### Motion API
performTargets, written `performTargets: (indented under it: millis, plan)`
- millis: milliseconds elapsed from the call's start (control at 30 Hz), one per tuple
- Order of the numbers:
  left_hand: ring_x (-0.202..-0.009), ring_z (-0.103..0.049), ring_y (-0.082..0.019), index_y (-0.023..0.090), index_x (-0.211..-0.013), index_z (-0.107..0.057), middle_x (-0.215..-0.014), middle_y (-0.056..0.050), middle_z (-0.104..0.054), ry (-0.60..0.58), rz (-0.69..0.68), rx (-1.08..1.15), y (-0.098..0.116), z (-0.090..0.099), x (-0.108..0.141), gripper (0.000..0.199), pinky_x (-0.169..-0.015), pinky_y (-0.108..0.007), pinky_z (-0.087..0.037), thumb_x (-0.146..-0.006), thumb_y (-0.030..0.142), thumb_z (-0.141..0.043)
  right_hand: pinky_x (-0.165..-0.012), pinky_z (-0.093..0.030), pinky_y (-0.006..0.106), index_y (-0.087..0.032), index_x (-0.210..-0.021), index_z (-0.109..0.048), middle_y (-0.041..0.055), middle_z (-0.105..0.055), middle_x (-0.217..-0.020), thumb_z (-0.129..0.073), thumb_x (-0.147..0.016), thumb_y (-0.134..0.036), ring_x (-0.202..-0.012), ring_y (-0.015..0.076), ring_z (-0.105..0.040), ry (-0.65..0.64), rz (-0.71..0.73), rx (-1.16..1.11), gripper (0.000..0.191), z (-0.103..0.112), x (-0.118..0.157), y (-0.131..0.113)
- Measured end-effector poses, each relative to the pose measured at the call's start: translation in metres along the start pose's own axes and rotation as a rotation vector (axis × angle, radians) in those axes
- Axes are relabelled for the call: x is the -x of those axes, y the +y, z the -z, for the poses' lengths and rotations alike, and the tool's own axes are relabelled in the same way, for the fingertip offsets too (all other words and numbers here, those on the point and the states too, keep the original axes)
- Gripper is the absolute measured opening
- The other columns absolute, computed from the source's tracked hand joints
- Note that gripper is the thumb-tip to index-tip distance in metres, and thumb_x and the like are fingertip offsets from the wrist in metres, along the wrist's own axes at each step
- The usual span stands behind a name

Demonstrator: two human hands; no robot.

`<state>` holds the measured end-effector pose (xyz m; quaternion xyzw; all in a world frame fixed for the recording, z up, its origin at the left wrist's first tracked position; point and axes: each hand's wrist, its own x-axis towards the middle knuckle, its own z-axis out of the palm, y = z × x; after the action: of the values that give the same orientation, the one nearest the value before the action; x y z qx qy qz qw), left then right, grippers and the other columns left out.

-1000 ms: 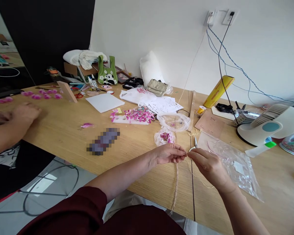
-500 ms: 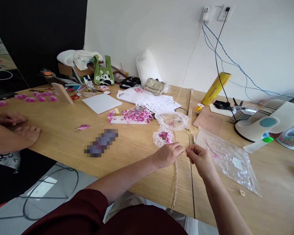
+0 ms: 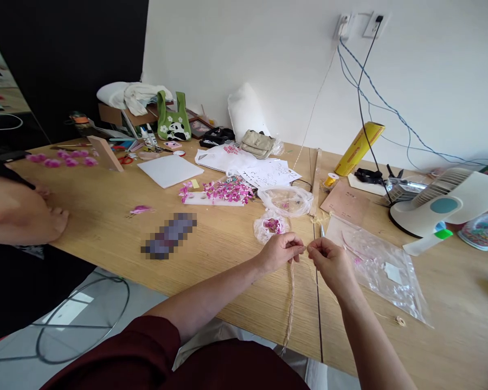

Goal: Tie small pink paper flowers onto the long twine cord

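Note:
My left hand (image 3: 282,253) is closed in a pinch, fingertips almost meeting those of my right hand. Whatever is between its fingers is too small to make out. My right hand (image 3: 326,257) pinches a thin pale thread (image 3: 336,299), which trails below it to a small coil (image 3: 400,320) on the table. A pale twisted cord (image 3: 291,303) passes beneath my left hand and over the front edge; I cannot tell whether the hand touches it. Just beyond my hands are a crumpled clear bag with pink flowers (image 3: 273,225) and a metal-tipped tool (image 3: 322,231).
Pink flowers (image 3: 228,190) stand in a white foam strip (image 3: 215,200). A flat clear bag (image 3: 406,292) and a white fan (image 3: 427,208) are at the right. A pixelated object (image 3: 168,236) lies left. Another person's arm (image 3: 20,208) rests at the far left.
My left fingers have shifted slightly and spread a little behind the pinch. The other person's arm has moved, with less of the hands showing. My right hand stays nearly in place.

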<state>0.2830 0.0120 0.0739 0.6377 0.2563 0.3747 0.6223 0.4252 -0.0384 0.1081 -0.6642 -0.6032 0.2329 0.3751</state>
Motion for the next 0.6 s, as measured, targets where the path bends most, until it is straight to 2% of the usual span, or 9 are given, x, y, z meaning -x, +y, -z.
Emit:
performTargets:
  millis: [233,367,533,600]
  plan:
    - [-0.052,-0.045,-0.005,0.013,-0.075,-0.053,-0.061,0.003,-0.049,0.108,-0.043,0.014,0.000,-0.001,-0.001,0.022,-0.050,-0.018,-0.036,-0.071,0.032,-0.062,-0.044,-0.030,0.022,-0.019,-0.064,-0.052,-0.0028,-0.051,-0.052,-0.049,-0.073,-0.032,-0.046,0.0104,-0.041,0.047,0.040,0.072,0.015,-0.003,-0.001,-0.005]
    - [-0.055,-0.048,-0.006,0.012,-0.089,-0.055,-0.066,0.001,-0.050,0.015,0.035,0.212,0.004,-0.001,0.002,0.035,-0.053,-0.020,-0.038,-0.071,0.040,-0.062,-0.044,-0.030,0.022,-0.019,-0.064,-0.051,-0.0038,-0.048,-0.049,-0.050,-0.074,-0.034,-0.045,0.0104,-0.040,0.072,0.064,0.094,0.017,-0.004,-0.002,-0.005]
    - [-0.063,-0.056,-0.008,0.013,-0.087,-0.053,-0.084,-0.004,-0.054,-0.033,0.090,0.380,0.010,-0.001,0.006,0.039,-0.052,-0.019,-0.039,-0.074,0.050,-0.055,-0.044,-0.030,0.022,-0.020,-0.064,-0.053,-0.0037,-0.049,-0.048,-0.050,-0.075,-0.036,-0.044,0.0107,-0.043,0.068,0.089,0.129,0.021,-0.004,-0.001,-0.008]
    - [-0.063,-0.057,-0.009,0.013,-0.089,-0.052,-0.083,-0.003,-0.054,-0.044,0.077,0.371,0.009,-0.001,0.006,0.041,-0.051,-0.019,-0.039,-0.074,0.052,-0.053,-0.045,-0.030,0.022,-0.020,-0.064,-0.053,-0.0033,-0.052,-0.050,-0.049,-0.076,-0.037,-0.045,0.0105,-0.043,0.060,0.098,0.133,0.021,-0.004,-0.001,-0.009]
